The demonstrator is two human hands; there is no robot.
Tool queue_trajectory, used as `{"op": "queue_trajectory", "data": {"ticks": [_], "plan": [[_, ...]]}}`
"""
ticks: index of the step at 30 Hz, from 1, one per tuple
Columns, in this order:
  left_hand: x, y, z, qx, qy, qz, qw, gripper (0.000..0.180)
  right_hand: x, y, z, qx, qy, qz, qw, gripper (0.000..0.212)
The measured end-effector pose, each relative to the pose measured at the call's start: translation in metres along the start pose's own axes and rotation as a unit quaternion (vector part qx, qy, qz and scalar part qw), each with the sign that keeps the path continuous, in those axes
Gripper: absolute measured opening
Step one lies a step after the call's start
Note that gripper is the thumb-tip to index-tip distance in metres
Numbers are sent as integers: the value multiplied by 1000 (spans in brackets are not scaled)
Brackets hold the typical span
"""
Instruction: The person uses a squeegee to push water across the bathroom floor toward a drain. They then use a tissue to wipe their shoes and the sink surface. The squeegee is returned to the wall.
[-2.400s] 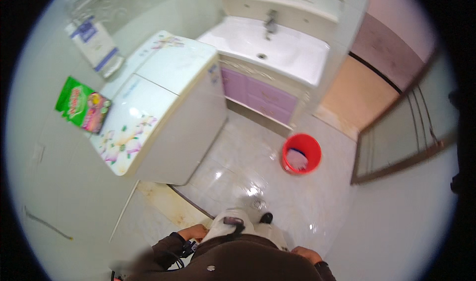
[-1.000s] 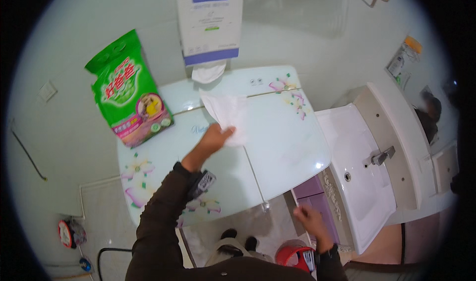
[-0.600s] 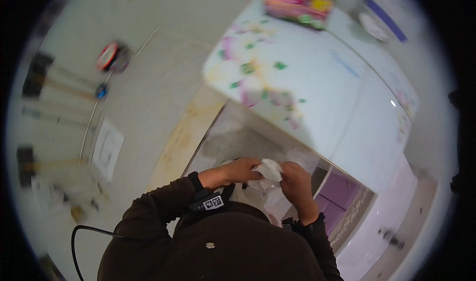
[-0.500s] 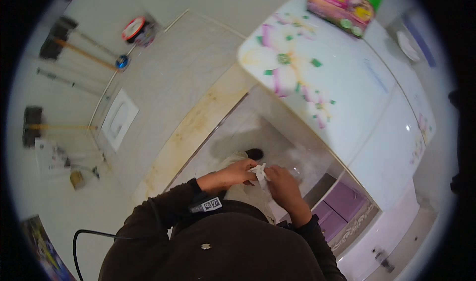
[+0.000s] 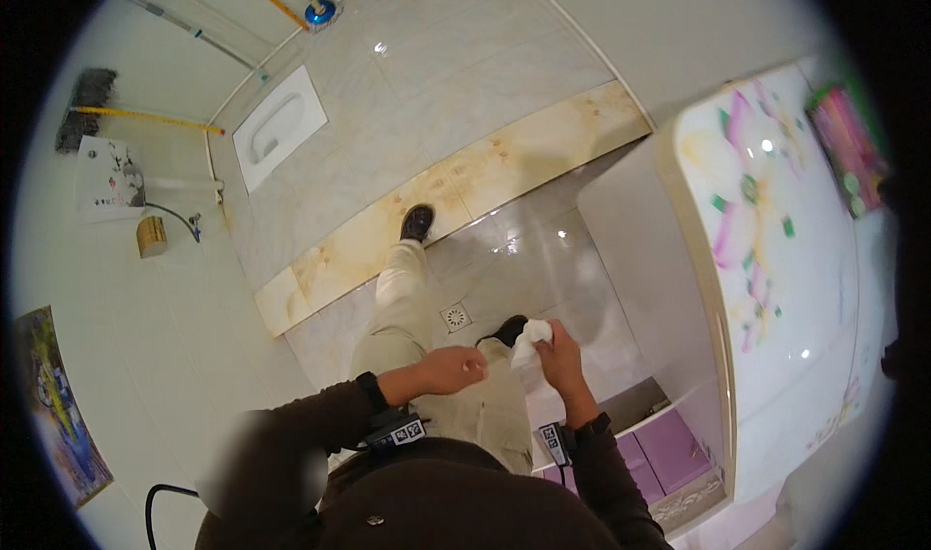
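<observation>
My right hand (image 5: 561,358) pinches a crumpled white tissue (image 5: 530,342) between thumb and fingers, above my right leg and shoe. My left hand (image 5: 452,369) is apart from it, over my trousers, with its fingers curled in and nothing visible in them. One black shoe (image 5: 417,223) rests on the yellowish marble step (image 5: 485,177). The other black shoe (image 5: 505,331) is on the lower floor, partly covered by the tissue.
A white squat toilet (image 5: 281,129) is set in the raised tiled floor. Brushes and poles lean along the left wall, near a white cistern (image 5: 110,179). A floor drain (image 5: 455,317) lies ahead. At right stands a flower-patterned washing machine lid or cover (image 5: 776,259), with a green and pink package (image 5: 848,150) on it.
My hands have parted, and the tissue is now in the right hand alone. The view has turned toward the toilet, and one foot has come forward onto the step.
</observation>
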State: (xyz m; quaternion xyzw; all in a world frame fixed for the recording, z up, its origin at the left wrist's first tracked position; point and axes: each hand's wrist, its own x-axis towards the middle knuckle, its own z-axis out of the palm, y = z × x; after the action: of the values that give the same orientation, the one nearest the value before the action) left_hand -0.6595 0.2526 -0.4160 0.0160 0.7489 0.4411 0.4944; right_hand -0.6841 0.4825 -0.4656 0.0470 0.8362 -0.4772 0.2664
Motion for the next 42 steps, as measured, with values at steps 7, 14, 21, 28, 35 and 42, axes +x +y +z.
{"op": "queue_trajectory", "data": {"ticks": [7,14,21,28,35,42], "plan": [[105,-81,-9,197,-234,104,947,25,160,50,80,-84,-15,8,996,18],[152,-148,-6,229,-143,203,941,19,344,80,275,-110,-30,-42,993,21],[128,-141,-55,-194,-152,123,961,14,439,125,436,-237,-10,-135,962,23],[130,-145,-101,-478,-158,61,862,14,433,151,486,-314,-27,-212,925,19],[133,-140,-114,-522,-156,32,838,15,437,146,498,-179,-194,-184,947,20],[139,-129,-112,-548,-158,25,821,16,433,161,413,-307,-134,-50,941,19]]}}
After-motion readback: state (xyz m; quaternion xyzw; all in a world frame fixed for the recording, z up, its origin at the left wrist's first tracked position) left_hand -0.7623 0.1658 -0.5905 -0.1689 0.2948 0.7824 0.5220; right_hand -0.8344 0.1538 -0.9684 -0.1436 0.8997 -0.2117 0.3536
